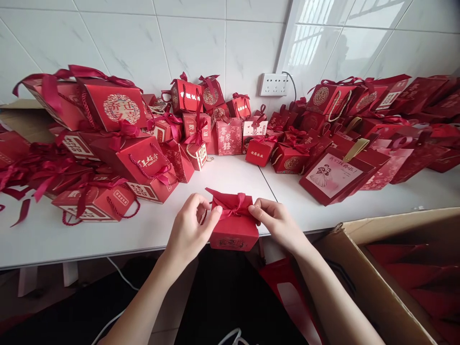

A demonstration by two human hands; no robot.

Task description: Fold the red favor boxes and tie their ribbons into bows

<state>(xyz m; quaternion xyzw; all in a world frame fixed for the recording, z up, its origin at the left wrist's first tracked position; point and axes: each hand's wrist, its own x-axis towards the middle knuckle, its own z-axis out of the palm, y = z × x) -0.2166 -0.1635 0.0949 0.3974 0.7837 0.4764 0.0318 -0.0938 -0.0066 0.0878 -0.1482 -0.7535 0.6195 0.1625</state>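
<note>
A small red gift box (235, 233) with a dark printed emblem stands at the table's front edge, between my hands. Across its top lies a dark red ribbon (235, 207), tied in a bow. My left hand (197, 218) is closed at the box's left upper edge, thumb and finger at the ribbon's left side. On the opposite side, my right hand (273, 218) pinches the ribbon's right side between thumb and fingers. The bow's knot sits midway between the two thumbs. Some of my left fingers are hidden behind the thumb and box.
Stacked gift boxes (143, 160) with ribbons and cords crowd the white table (168, 230) on the left. More red boxes (327, 179) fill the back and right. A power strip (276, 85) is on the tiled wall. An open cardboard carton (362, 273) with red pieces stands at lower right.
</note>
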